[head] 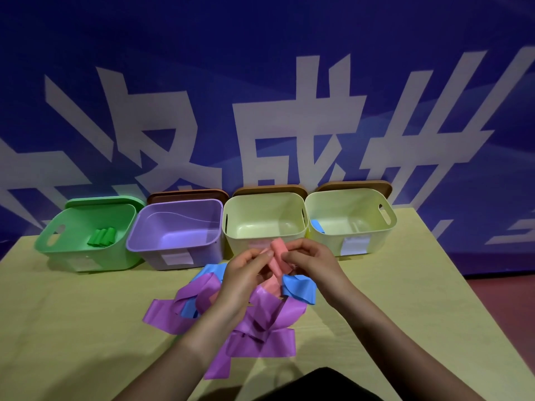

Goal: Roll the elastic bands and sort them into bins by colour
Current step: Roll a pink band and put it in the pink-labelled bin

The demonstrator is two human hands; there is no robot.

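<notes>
A pink elastic band [278, 251] is partly rolled between my hands, its loose tail hanging down toward the pile. My left hand [246, 274] pinches it from the left and my right hand [311, 260] pinches the roll from the right, both just above the table in front of the bins. Under my hands lies a heap of purple bands [260, 322] mixed with blue bands [298, 287]. Four bins stand in a row behind: a green bin [72, 247] holding rolled green bands [102, 237], a purple bin [150, 244], and two pale yellow bins [231, 241] [388, 227].
The right yellow bin holds a blue piece [317, 226] at its left wall. Lids [188, 194] lean behind the bins against a blue banner wall [260, 82]. The wooden table [405, 314] ends at the right, with red floor [503, 296] beyond.
</notes>
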